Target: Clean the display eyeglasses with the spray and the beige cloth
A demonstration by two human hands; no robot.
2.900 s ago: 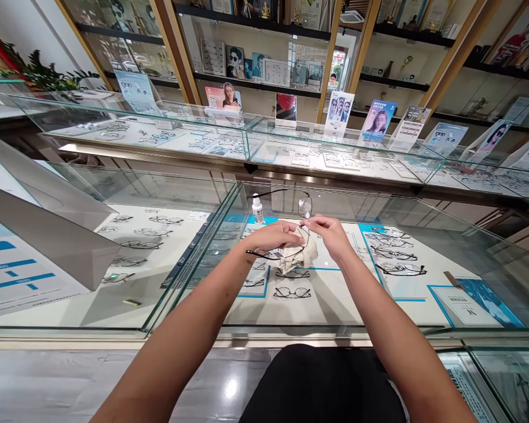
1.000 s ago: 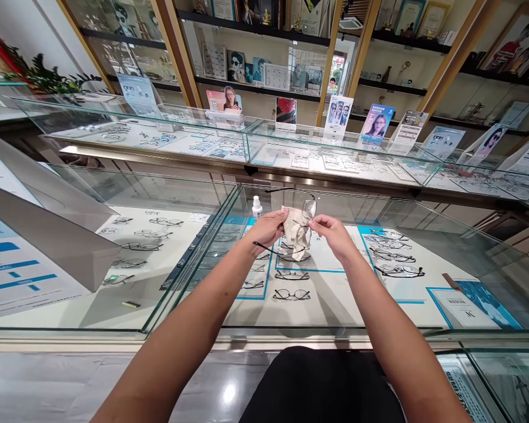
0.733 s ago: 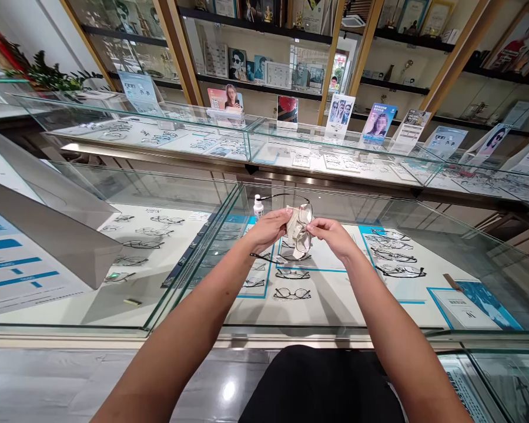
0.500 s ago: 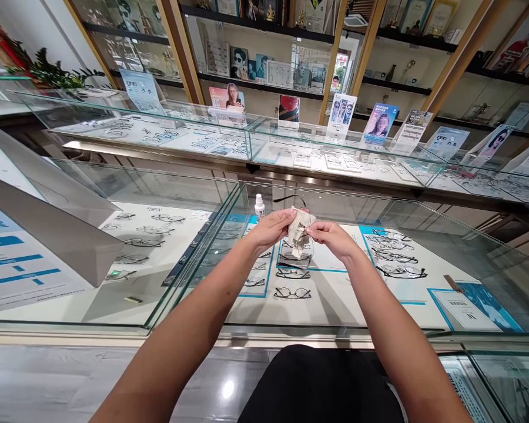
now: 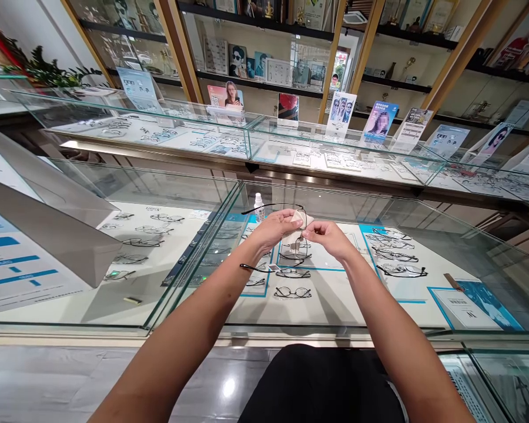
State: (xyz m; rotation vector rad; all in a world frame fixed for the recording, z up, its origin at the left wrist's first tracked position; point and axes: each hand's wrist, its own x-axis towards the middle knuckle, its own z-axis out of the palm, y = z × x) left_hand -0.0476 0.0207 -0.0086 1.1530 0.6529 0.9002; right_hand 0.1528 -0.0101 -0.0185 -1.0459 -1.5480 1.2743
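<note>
A pair of thin dark-rimmed eyeglasses (image 5: 298, 249) is held above the glass counter, turned on its side with both temple arms pointing left. My left hand (image 5: 271, 230) is closed on a small beige cloth (image 5: 304, 220), folded over the upper lens. The fingertips of my right hand (image 5: 328, 236) pinch the glasses near the bridge, against the cloth's lower edge. One temple arm passes above my left hand and the other below it, over the wrist. A small white tag hangs near the lower temple arm. Exactly where my fingers meet the rim is hidden.
Under the glass of the counter (image 5: 330, 314) lie several eyeglasses (image 5: 293, 292). A white spray bottle (image 5: 258, 205) stands behind my left hand. A large folded card sign (image 5: 30, 252) stands at left. Another display case (image 5: 171, 144) with standing cards runs across the back.
The glasses have been turned so both temple arms now point left. The cloth, hanging loose and spread before, is now bunched around the upper lens. My right hand has shifted slightly left.
</note>
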